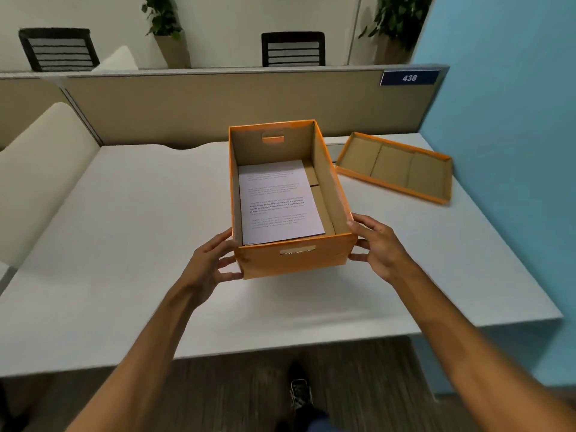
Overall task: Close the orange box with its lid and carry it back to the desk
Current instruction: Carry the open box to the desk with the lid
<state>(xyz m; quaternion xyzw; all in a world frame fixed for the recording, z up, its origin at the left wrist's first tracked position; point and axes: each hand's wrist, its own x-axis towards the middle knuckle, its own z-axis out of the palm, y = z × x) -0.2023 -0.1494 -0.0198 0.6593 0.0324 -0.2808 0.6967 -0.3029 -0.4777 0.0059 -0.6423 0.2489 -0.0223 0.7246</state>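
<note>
So we've got the orange box (290, 194) sitting open on the white desk (124, 213), with our left hand (208, 263) and right hand (378, 244) pressed against its two near corners, fingers spread flat on the sides rather than curled under anything. Printed paper (277, 201) lies loose on the bottom. The lid (396, 166) is off to the right, upside down, well apart from the box and close to the blue wall (514, 120).

Stuff that could bite us: reaching for the lid means letting go with one hand, and it has to be flipped first. If it goes on crooked, a corner could catch on the rim. And lifting by squeezing thin cardboard sides could let the box slip.
</note>
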